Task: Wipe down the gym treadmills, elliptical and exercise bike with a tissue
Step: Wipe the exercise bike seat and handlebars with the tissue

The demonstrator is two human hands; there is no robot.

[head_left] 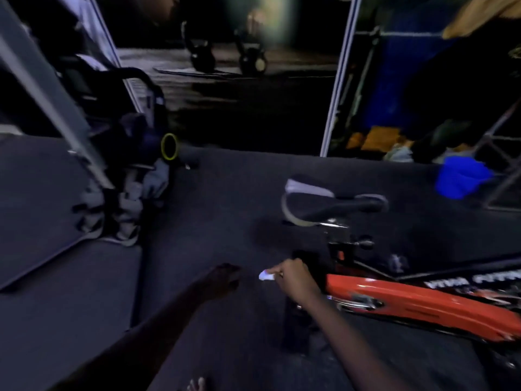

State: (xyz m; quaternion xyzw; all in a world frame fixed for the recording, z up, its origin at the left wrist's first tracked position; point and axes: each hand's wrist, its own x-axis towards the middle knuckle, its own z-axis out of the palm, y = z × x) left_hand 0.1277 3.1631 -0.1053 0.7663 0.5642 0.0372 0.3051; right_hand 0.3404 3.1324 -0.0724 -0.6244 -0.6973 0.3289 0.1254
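This is a gym, and it is quite dark. A red exercise bike (423, 303) with a black seat (324, 206) stands on the dark floor (225, 210), and another big workout machine (112, 193) stands on the left. Two black kettlebells (201, 56) sit on the floor far at the back.

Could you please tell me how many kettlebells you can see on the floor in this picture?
2. The left kettlebell stands on the far floor, beyond the dark mat; the right kettlebell stands beside it, apart from it. The room is dark, so others may be hidden.
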